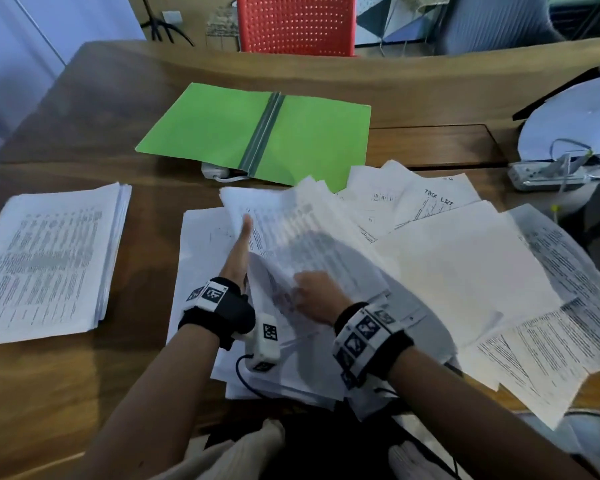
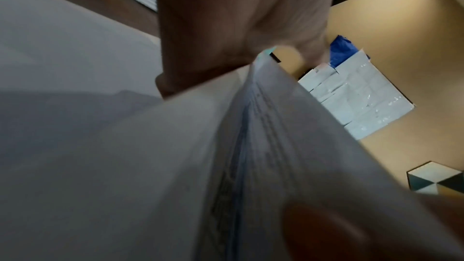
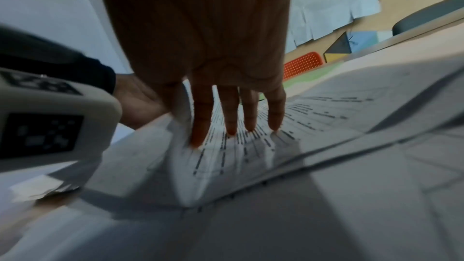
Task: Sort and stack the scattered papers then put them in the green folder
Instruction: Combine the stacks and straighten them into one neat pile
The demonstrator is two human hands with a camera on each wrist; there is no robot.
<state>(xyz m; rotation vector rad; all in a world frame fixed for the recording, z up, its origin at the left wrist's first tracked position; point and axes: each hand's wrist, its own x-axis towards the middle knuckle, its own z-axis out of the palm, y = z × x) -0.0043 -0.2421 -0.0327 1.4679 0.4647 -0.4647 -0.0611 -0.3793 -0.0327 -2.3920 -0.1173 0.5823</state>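
Note:
The green folder (image 1: 257,133) lies open and flat at the back of the wooden table (image 1: 146,368). A neat stack of printed papers (image 1: 49,258) sits at the left. Scattered papers (image 1: 465,265) fan across the centre and right. My left hand (image 1: 239,244) holds a bundle of lifted sheets (image 1: 291,223) by its left edge. In the left wrist view the bundle (image 2: 251,146) runs between the palm (image 2: 226,27) and the thumb (image 2: 321,231). My right hand (image 1: 312,296) presses straight fingertips (image 3: 231,126) onto the top printed sheet (image 3: 326,118); its thumb is hidden.
A white power strip (image 1: 215,171) pokes out from under the folder's near edge. A red chair (image 1: 297,24) stands behind the table. At the far right are a round white disc (image 1: 568,126) and a second power strip (image 1: 548,174) with cables.

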